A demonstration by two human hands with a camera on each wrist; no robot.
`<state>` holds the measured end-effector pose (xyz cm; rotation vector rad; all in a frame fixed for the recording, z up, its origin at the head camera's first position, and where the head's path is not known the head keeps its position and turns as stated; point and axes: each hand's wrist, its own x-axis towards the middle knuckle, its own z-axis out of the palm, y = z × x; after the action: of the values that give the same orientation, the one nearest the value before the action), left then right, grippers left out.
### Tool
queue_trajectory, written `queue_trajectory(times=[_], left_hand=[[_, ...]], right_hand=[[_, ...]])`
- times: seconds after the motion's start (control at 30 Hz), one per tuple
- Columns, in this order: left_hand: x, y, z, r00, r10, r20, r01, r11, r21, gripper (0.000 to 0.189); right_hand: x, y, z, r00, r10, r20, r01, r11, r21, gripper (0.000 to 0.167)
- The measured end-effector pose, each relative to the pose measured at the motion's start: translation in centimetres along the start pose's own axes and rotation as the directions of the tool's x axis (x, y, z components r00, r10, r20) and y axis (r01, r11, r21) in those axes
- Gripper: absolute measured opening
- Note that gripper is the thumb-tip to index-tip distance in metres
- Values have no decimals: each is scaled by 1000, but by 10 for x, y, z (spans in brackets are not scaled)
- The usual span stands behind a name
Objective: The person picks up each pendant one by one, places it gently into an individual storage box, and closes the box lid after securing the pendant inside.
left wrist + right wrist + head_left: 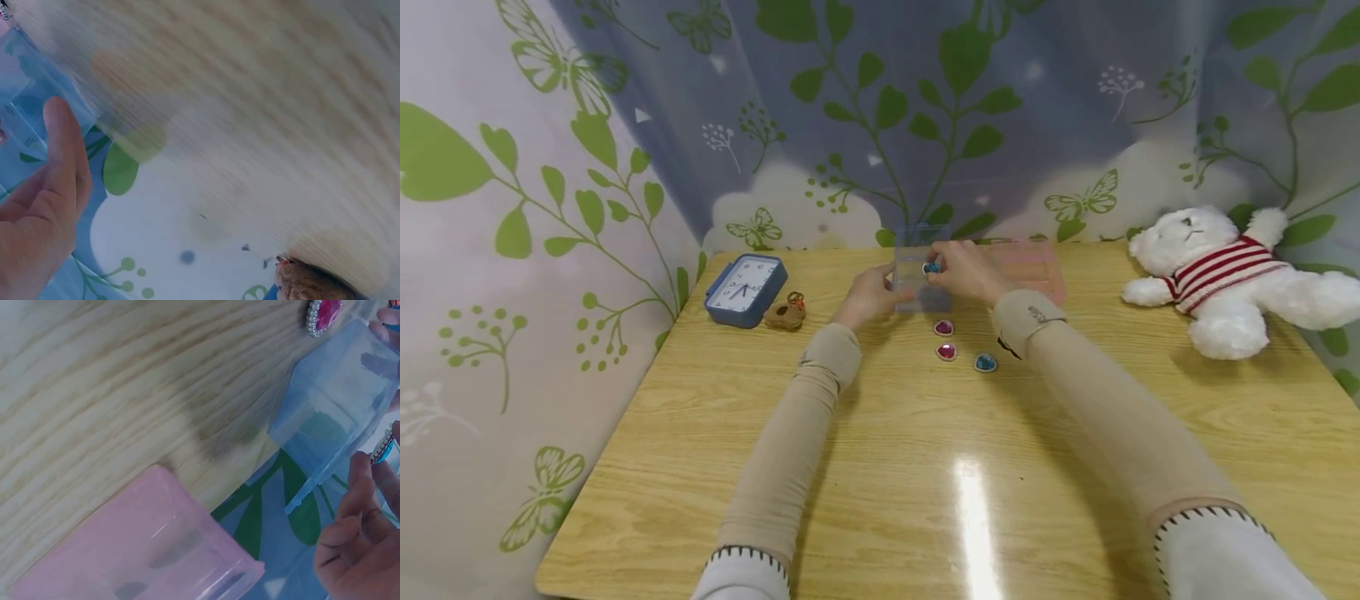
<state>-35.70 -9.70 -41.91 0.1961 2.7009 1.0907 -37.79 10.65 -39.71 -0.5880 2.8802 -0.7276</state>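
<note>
My right hand pinches a blue gem with a beaded silver rim between thumb and fingertips. It is held over a clear blue box; the right wrist view also shows this gem close to the box wall. At the box's left side is my left hand, its fingers fairly straight against the wall in the left wrist view. Two red gems lie on the table in front of the box, and another blue gem lies to their right.
A clear pink box stands right of the blue one, partly behind my right hand. Farther left are a blue clock and a small brown trinket. A white teddy bear lies at the right. A patterned curtain borders the wooden table.
</note>
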Motion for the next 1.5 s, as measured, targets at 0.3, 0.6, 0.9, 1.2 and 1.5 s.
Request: queue_trajectory(times=[0.3, 0.6, 0.9, 1.2, 1.5], left_hand=[[6, -4, 5, 998, 36, -57, -38, 999, -26, 79], [4, -2, 6, 998, 18, -65, -22, 998, -58, 79], [4, -1, 6, 998, 10, -69, -15, 998, -64, 78], [4, -3, 3, 997, 10, -72, -13, 999, -35, 79], [2, 4, 7, 997, -12, -79, 12, 1000, 7, 76]], right_hand=[[11, -8, 6, 1000, -9, 2, 9, 997, -70, 39], [23, -14, 13, 1000, -18, 18, 20, 988, -155, 37], [31, -18, 22, 999, -10, 32, 16, 980, -199, 36], [38, -22, 28, 1000, -12, 17, 16, 969, -245, 37], [39, -22, 29, 1000, -6, -5, 4, 964, -265, 33]])
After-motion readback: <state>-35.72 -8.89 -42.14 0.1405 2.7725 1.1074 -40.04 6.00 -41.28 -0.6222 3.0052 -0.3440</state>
